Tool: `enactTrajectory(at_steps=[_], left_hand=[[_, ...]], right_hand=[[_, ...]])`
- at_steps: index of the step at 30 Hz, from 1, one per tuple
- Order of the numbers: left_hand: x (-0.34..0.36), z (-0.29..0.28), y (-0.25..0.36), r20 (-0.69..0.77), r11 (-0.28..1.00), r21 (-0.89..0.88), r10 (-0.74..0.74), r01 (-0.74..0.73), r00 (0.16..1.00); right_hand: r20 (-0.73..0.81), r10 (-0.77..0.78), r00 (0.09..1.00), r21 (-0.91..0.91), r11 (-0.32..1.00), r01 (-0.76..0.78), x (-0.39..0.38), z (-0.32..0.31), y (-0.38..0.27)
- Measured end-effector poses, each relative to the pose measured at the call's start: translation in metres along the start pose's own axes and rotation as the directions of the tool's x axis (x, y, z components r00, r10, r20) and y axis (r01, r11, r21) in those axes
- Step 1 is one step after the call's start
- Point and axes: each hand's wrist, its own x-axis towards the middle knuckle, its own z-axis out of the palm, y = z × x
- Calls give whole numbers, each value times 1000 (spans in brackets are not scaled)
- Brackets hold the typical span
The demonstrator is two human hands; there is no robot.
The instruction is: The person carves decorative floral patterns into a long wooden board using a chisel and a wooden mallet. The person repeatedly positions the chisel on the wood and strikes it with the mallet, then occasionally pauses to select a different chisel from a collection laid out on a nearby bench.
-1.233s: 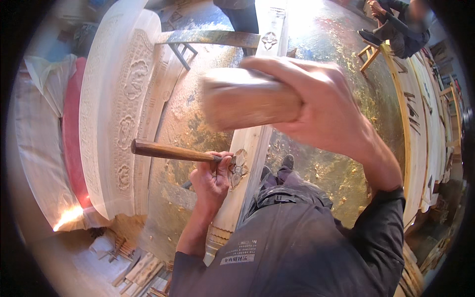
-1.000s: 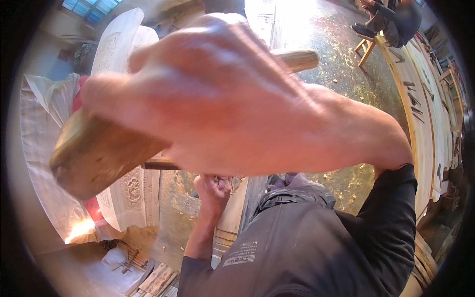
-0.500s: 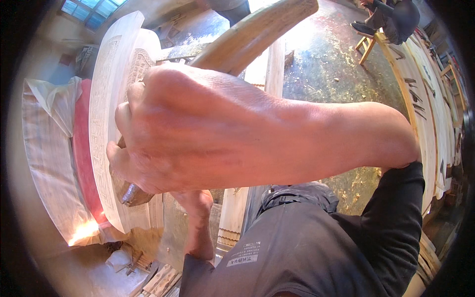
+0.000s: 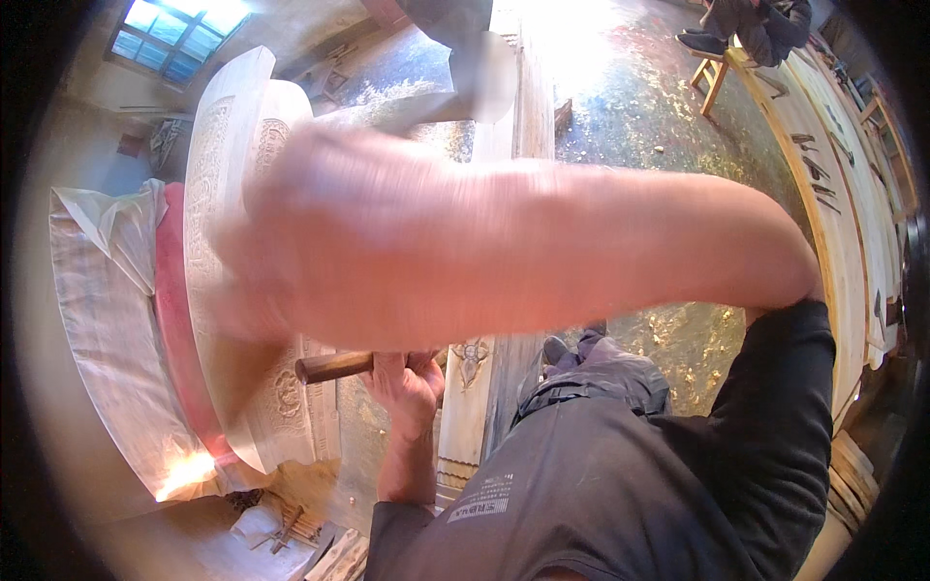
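Note:
My right hand (image 4: pixel 310 242), smeared by motion, reaches across the middle from the right. Its fingers are wrapped round a long curved wooden club (image 4: pixel 417 111), whose upper part shows beyond the knuckles. A blurred tan end shows below the fist. Lower down, my left hand (image 4: pixel 407 392) is closed on a chisel with a round dark wooden handle (image 4: pixel 334 367). The handle's butt points left, while the blade is hidden. Just right of the left hand lies a pale board with a carved motif (image 4: pixel 472 360).
A pale carved panel (image 4: pixel 215 126) stands at left, beside red and whitish sheeting (image 4: pixel 116 320). On the right, long boards (image 4: pixel 809 145) carry dark tools. Another person (image 4: pixel 760 29) sits at the far right by a wooden stool (image 4: pixel 710 82). Wood chips dot the floor.
My right hand has risen slightly and blurred, and the club has swung with it. The left hand and the chisel handle have come into clearer view below. The whole view has shifted a little.

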Motion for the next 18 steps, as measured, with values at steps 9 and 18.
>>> enactTrajectory(at_steps=[9,18], left_hand=[[-1,-14,-15,19,974,191,123,-124,992],[11,17,-6,-121,994,-106,0,-13,993]], right_hand=[[84,412,907,391,824,-411,18,-6,1],[167,494,853,496,706,-506,23,-8,5]])
